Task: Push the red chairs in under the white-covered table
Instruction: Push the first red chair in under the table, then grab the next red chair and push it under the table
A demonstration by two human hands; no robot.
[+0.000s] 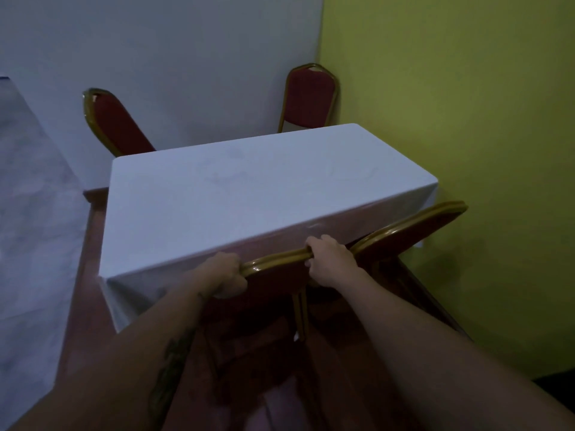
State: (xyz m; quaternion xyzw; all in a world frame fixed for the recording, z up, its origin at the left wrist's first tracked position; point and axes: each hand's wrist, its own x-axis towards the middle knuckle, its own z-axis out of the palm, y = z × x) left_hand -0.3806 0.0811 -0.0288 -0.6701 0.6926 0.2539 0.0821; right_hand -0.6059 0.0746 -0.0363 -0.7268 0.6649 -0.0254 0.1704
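Both hands, left hand [228,275] and right hand [331,262], close around the top rail of the near red chair [273,275] at the table's [249,194] near edge. The hanging cloth may catch and drag, or the neighbour chair [413,231] may collide.

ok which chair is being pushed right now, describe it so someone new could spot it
Start at the white-covered table in the corner by the green wall. Four red chairs with gold frames surround it, two on the far side and two on the near side. The one meant is the near-left chair, the only one with both the left hand and right hand gripping its gold top rail.
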